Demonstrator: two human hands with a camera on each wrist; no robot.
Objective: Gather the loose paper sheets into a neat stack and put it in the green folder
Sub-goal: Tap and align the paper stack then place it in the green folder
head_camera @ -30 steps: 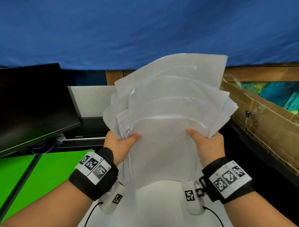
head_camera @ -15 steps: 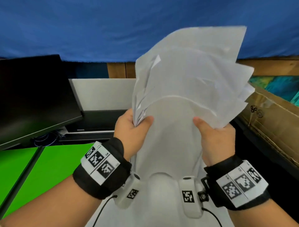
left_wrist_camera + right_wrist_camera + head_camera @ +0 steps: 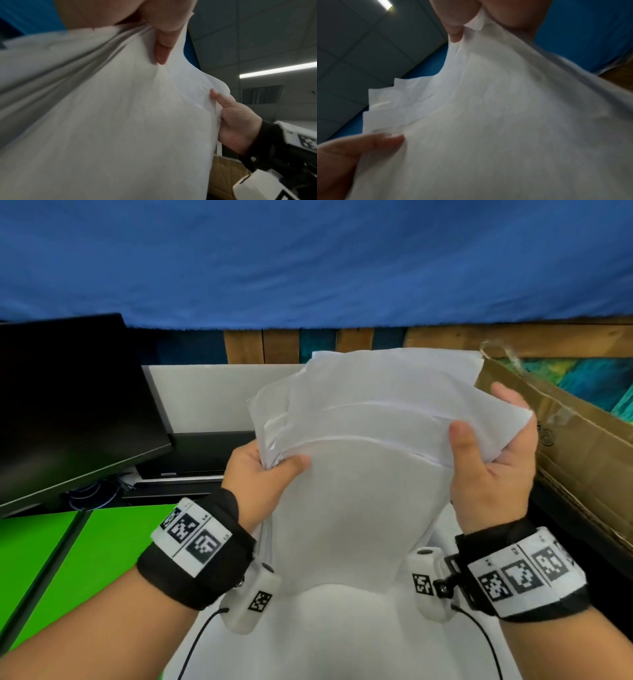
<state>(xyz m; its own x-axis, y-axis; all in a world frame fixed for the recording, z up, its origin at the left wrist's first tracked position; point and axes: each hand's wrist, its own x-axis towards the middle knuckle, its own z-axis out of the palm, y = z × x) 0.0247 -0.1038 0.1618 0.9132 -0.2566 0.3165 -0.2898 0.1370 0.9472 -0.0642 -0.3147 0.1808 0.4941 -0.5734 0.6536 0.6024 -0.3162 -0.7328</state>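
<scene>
A bundle of several white paper sheets (image 3: 370, 446) stands upright in front of me, its upper edges fanned and uneven. My left hand (image 3: 263, 470) pinches its left edge, thumb in front. My right hand (image 3: 493, 450) holds the right edge, thumb in front and fingers curled round the back. The left wrist view shows the paper (image 3: 120, 121), my left thumb on it, and my right hand (image 3: 240, 121) at its far edge. The right wrist view shows the sheets (image 3: 496, 121) close up. The open green folder (image 3: 78, 559) lies flat at the lower left.
A black monitor (image 3: 72, 405) stands at the left, with a dark device (image 3: 205, 453) and cables behind the folder. A cardboard box (image 3: 565, 460) runs along the right. A blue cloth (image 3: 308, 258) hangs behind. The white table (image 3: 342, 628) lies under the sheets.
The bundle has dropped lower and tipped back toward upright after leaning right. My right hand has slid up its right edge, and the upper sheets sit closer together.
</scene>
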